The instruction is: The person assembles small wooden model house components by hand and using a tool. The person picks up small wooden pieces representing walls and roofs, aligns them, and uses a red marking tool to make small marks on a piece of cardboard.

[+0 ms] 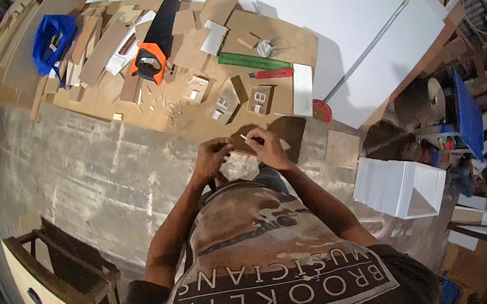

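Just in front of the table's near edge, both my hands are held close together but apart. My right hand (267, 148) pinches a small white stick (244, 137) that pokes out from its fingertips toward the left. The fingers of my left hand (213, 158) are curled together, and whatever they may hold is too small to make out. Beyond them on the table stand small cardboard house models (224, 105) with white window frames. Past these lie a red utility knife (271, 74) and a green strip (251, 63). A white rectangular piece (302, 88) rests to their right.
A handsaw with an orange handle (150, 64) lies among board offcuts (91, 52) and wood scraps (175, 112). A blue bag (53, 41) is at far left. Rightward, a metal rule with a red head (322, 110) rests on a white panel (355, 11). A white box (397, 185) stands right.
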{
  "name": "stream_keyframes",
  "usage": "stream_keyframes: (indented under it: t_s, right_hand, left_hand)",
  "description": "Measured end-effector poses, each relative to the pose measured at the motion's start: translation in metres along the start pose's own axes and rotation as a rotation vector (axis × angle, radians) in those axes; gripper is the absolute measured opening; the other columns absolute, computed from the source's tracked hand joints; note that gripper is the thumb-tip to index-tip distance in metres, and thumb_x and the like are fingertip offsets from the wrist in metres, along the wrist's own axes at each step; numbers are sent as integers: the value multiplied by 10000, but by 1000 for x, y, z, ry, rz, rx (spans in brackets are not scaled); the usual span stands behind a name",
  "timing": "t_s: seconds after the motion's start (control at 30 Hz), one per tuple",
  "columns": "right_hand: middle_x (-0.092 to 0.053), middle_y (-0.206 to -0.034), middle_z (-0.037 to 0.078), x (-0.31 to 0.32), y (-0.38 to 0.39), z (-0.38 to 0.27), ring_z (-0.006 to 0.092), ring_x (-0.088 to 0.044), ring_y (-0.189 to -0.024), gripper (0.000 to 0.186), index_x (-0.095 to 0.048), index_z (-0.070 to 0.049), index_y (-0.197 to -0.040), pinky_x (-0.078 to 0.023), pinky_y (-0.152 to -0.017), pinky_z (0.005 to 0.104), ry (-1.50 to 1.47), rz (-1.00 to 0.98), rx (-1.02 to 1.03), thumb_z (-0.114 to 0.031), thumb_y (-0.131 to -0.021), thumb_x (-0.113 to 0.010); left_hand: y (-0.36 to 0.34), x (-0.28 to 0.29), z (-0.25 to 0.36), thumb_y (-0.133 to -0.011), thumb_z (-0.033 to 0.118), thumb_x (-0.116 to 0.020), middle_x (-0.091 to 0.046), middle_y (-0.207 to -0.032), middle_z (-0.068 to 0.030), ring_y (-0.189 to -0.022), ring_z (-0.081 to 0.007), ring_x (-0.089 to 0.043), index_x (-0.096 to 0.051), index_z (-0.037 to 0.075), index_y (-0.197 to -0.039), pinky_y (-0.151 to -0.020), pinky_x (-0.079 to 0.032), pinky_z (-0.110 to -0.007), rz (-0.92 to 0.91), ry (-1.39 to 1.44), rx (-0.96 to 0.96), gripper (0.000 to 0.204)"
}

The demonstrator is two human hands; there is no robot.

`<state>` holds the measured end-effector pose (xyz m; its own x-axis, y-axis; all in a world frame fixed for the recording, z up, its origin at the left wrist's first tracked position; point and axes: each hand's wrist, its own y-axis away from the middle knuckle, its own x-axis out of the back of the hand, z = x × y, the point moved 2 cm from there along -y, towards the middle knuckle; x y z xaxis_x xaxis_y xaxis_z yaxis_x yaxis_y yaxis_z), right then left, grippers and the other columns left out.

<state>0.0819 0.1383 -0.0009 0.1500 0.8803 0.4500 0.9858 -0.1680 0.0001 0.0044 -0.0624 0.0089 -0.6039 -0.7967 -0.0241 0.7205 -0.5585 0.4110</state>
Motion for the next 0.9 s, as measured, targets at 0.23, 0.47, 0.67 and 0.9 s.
stream_keyframes:
  t_s: [0.23,0.47,0.67,0.9]
  right_hand:
    - [-661,-872,30,15,11,-53,90,-606,-800,114,-654,21,-999,-491,-684,266,-322,123,-134,-76,-943,-670]
    - [-628,-767,29,30,3,-34,72,-566,-666,159,-654,28,-958,-464,-597,253,-70,176,-65,-130,-952,-677]
    - [-716,-880,155,47,-10,-44,223,-720,-799,155,-659,37,-956,-546,-718,328,111,160,-3,-69,-852,-701]
    - [-659,-765,58,70,-37,-31,121,-642,-632,123,-660,27,-834,-494,-514,276,-309,-113,-450,-84,-887,-666]
  left_hand:
    - [-12,-21,46,-934,173,-707,-710,-936,-1,-834,-98,-644,-711,16,-1092,-699,-545,-285,-136,287,-56,223]
    - [-30,-47,44,-938,194,-707,-697,-903,-5,-815,-111,-657,-710,48,-1007,-676,-546,-271,-59,348,-30,162]
    - [-37,-70,45,-926,119,-688,-694,-880,-42,-766,-119,-655,-669,14,-1061,-614,-563,-284,118,292,-59,172]
    - [-34,-80,56,-881,94,-724,-719,-974,-134,-863,-158,-671,-661,-37,-1200,-667,-594,-316,187,-106,-242,350]
